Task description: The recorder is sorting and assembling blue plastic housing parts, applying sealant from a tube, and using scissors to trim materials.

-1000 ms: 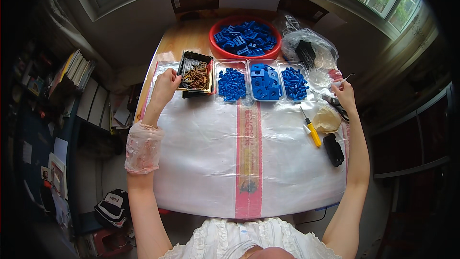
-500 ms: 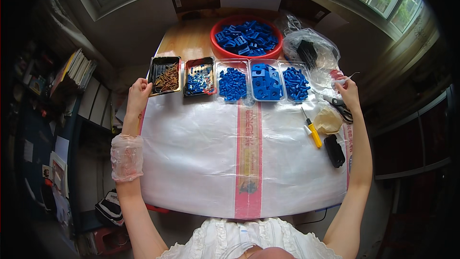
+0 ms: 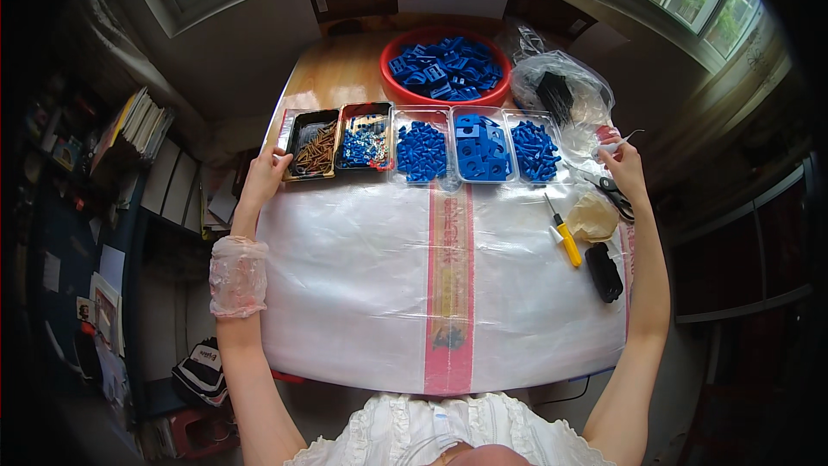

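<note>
Left fingers (image 3: 281, 158) pinch one of two black trays (image 3: 304, 124); right fingers (image 3: 624, 158) hold one white item (image 3: 610, 147); three clear trays (image 3: 421, 116).

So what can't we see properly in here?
In the head view:
White thin-tipped object: its grip is hidden by the right hand.
Red basin: its bottom is hidden by blue plastic pieces.
Tiny bits in the second black tray from the left: too small to identify.
</note>
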Motion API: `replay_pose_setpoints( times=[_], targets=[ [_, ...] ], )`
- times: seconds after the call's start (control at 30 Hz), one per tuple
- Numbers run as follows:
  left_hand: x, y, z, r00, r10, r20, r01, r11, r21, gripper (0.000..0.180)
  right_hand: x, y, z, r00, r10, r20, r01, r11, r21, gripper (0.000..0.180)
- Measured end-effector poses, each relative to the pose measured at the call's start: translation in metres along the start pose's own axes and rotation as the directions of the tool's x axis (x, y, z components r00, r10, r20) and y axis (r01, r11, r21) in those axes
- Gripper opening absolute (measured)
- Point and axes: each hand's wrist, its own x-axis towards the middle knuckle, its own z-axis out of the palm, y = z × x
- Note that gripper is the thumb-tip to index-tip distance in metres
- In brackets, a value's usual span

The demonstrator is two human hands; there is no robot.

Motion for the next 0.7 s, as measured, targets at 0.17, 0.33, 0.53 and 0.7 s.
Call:
replay_pose_setpoints(
  times=[0.17, 0.33, 0.53, 0.7],
  targets=[
    [0.005, 0.015, -0.001, 0.999, 0.035, -0.039, -0.029, 0.987, 0.161, 0.028, -0.002, -0.001, -0.002, 1.0, 0.007, -0.013, -0.008, 1.0, -0.026, 0.02],
    [-0.01, 0.057, 0.0, 0.926, 0.325, -0.193, -0.221, 0.879, 0.423, 0.034, -0.006, -0.004, -0.004, 1.0, 0.02, -0.021, -0.02, 0.999, -0.025, 0.024],
    [-0.061, 0.169, 0.049, 0.765, 0.631, 0.125, -0.641, 0.731, 0.234, 0.048, -0.015, -0.037, -0.006, 1.0, -0.003, -0.026, 0.003, 1.0, -0.006, 0.025],
    [-0.059, 0.174, 0.09, 0.793, 0.6, 0.109, -0.597, 0.728, 0.337, 0.046, -0.02, -0.07, 0.002, 0.999, -0.041, 0.009, 0.042, 0.999, -0.028, 0.027]
  ],
)
